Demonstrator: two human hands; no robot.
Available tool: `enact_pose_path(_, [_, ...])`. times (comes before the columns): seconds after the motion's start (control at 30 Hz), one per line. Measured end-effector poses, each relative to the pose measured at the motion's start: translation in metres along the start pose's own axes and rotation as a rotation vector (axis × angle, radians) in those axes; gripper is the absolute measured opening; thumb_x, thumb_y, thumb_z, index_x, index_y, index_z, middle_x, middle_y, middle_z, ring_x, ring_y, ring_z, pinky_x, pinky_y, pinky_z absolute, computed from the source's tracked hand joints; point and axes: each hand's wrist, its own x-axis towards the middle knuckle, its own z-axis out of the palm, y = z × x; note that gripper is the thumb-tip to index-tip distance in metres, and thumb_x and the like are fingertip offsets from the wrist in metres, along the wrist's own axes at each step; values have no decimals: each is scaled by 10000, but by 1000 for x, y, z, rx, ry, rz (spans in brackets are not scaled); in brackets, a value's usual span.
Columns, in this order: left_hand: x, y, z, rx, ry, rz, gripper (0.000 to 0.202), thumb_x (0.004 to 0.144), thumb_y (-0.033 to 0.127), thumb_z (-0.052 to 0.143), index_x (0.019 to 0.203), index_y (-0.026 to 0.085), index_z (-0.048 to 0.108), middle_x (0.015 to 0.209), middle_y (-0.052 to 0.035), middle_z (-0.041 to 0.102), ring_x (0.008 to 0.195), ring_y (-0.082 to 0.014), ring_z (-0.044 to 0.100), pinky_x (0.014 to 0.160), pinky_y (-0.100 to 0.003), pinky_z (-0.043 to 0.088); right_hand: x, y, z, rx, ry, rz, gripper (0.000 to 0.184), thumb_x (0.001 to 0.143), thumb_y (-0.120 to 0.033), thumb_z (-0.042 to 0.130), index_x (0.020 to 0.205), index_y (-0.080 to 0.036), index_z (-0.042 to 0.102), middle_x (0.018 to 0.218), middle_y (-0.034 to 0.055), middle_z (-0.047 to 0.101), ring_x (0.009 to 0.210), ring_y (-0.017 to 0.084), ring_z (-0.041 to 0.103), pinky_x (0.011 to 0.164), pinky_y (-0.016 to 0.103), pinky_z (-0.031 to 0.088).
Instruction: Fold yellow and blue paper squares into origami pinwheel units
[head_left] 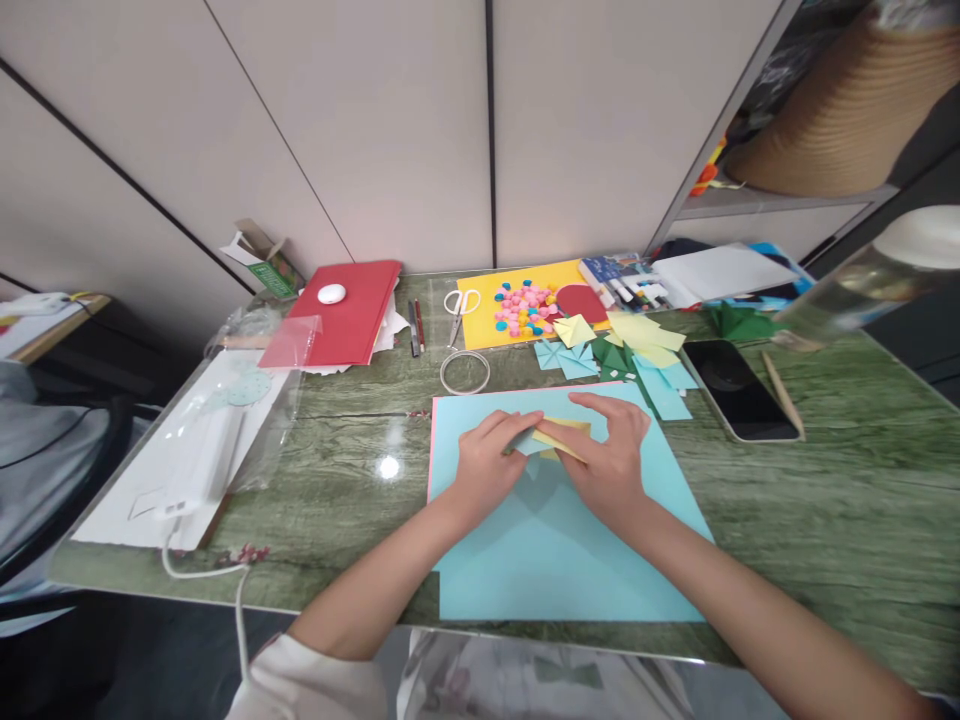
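Between my two hands is a small piece of folded yellow paper (564,434), held just above a light blue sheet (570,560). My left hand (491,460) pinches its left end, thumb and fingers pressed together. On the other side, my right hand (611,455) grips the paper with the thumb while its index finger arches above. A pinkish sheet edge shows under the blue one. Beyond my right hand lie pale yellow paper pieces (646,338), light blue folded pieces (566,358) and a dark green folded piece (611,358).
White-handled scissors (461,305) and a ring (465,372) lie behind the blue sheet. Pink, blue and yellow pompoms (525,308) rest on yellow paper. A phone (739,385) and a bottle (862,280) are at right. A power strip (202,460) and red folder (349,320) are at left.
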Motion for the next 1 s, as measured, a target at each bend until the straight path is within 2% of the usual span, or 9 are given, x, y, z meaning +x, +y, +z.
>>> enact_pose_path(0.17, [-1,-2,2,24,20,41,460,680,-1,553,1077,229,588,889,-10,666,833,-125,622,724,-232,521,0,-1,1,59,17,6,280,764,-103,571,886,-323,693,1025,35,590,945,207,508,808,387,349])
enact_pose_path(0.37, [-3,-3,2,127,26,83,421,682,-10,541,1030,219,594,860,-6,682,898,-141,638,782,-251,521,1,0,3,88,21,-18,263,728,-67,577,825,-288,681,771,-40,701,874,192,537,829,391,317])
enact_pose_path(0.5, [-4,-2,3,185,19,103,411,700,4,524,1037,229,586,876,-4,692,930,-157,642,806,-276,518,1,3,5,77,13,-50,243,730,-74,580,826,-279,667,771,-60,714,872,186,560,868,403,296])
enact_pose_path(0.63, [-3,-1,4,137,-15,35,385,711,19,523,1022,238,590,881,3,685,887,-135,644,788,-253,515,0,6,8,64,22,-65,185,746,-106,599,826,-264,654,706,-60,704,806,168,578,884,405,283])
enact_pose_path(0.77, [0,0,4,74,-51,-62,370,708,33,535,1014,232,591,910,3,680,817,-118,639,752,-242,516,0,7,10,72,-24,-58,156,775,-141,584,830,-269,653,667,-52,687,772,161,587,861,397,282])
enact_pose_path(1.0, [0,0,4,66,-76,-87,346,722,50,534,1016,225,593,939,-6,679,842,-125,634,766,-258,514,0,6,11,124,-113,-16,200,771,-109,561,849,-273,646,693,-56,674,790,143,592,916,397,269])
